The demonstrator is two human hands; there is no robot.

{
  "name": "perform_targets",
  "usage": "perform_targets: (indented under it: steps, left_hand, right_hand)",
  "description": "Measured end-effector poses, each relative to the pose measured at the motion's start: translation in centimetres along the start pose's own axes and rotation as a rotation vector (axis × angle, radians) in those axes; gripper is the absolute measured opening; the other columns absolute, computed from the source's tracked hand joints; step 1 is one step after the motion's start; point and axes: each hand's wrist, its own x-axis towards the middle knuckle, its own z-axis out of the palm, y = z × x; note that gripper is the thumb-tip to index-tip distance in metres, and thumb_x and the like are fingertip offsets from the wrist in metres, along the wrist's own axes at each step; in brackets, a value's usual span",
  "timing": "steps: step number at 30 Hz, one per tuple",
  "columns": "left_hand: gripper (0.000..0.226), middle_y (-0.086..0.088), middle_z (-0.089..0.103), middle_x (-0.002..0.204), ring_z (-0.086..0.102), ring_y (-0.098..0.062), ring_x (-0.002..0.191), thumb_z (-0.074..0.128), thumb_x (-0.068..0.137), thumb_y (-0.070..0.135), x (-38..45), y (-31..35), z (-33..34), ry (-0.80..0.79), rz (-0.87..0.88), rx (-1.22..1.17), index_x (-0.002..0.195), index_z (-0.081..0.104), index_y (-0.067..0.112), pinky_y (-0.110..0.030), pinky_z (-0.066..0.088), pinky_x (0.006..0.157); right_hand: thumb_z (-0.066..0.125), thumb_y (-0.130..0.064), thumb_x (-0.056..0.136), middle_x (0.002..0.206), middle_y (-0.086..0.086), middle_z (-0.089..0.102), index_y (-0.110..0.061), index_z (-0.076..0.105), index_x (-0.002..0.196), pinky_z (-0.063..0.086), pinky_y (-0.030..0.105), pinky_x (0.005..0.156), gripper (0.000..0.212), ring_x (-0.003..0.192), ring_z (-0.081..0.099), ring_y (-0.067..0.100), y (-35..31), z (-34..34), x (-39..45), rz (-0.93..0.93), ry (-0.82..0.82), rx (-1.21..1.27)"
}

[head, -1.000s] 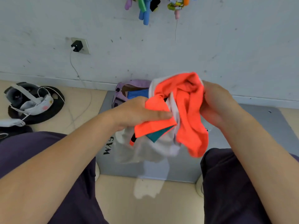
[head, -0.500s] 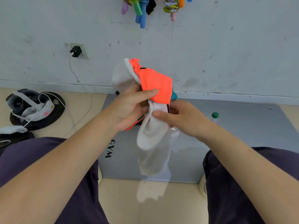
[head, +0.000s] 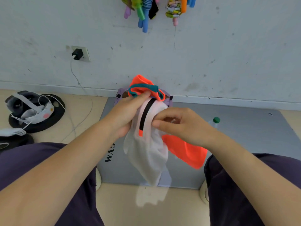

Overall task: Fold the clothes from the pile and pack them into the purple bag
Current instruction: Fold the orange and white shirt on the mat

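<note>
Left grip [head: 128, 111] and right grip [head: 177, 124] both clenched.

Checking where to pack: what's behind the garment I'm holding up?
Behind the garment, purple bag edges show by the wall on the grey mat. Its inside is covered.

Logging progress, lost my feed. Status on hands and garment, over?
Left hand grips garment up top, right hand pinches its white side. Garment bunched, held over mat. Purple bag behind, mostly hidden. Nothing blocking.
</note>
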Motion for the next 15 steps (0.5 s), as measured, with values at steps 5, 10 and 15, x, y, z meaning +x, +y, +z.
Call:
perform_targets:
  steps: [5,10,15]
  left_hand:
    - [0.037,-0.005,0.076,0.104,0.073,-0.022,0.096,0.066,0.085,0.055,-0.4,0.0,0.1,0.000,-0.067,0.040,0.098,0.077,0.021,-0.035,0.060,0.080]
    - [0.028,-0.007,0.076,0.090,0.073,-0.018,0.081,0.069,0.081,0.040,-1.1,0.3,0.4,-0.130,0.024,-0.037,0.086,0.076,0.013,-0.028,0.058,0.068]
    - [0.015,0.000,0.077,0.086,0.072,-0.012,0.074,0.064,0.091,0.031,-1.1,0.6,0.7,-0.015,0.072,-0.008,0.095,0.071,0.018,-0.025,0.056,0.064]
  right_hand:
    - [0.072,-0.047,0.077,0.089,-0.002,0.066,-0.012,0.061,0.091,0.044,0.010,0.070,0.040,0.078,0.059,0.005,0.4,-1.4,0.4,0.091,0.245,0.028]
    - [0.065,-0.063,0.078,0.111,0.004,0.069,-0.017,0.064,0.112,0.050,0.036,0.096,0.057,0.106,0.064,0.012,0.8,-0.9,0.3,0.235,-0.078,0.127]
    - [0.069,-0.041,0.087,0.065,-0.003,0.065,-0.014,0.070,0.091,0.046,0.019,0.076,0.027,0.064,0.059,0.007,1.1,-0.7,0.1,0.232,-0.156,0.095]
